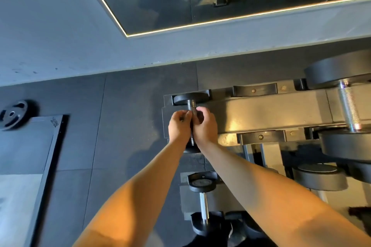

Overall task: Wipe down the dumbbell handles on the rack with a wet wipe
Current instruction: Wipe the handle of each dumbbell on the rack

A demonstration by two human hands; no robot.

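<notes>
Rack (261, 114) stretching to 3 o'clock, weight plate (14, 114) at 9, small dumbbell (190, 98) lying 12-to-6, left hand (178, 127) and right hand (206, 126), fingers curled round its handle

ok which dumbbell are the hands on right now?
The small dumbbell at the top shelf's left end: left hand and right hand both grip its handle. The big dumbbell to its right and the lower dumbbell are untouched.
</notes>
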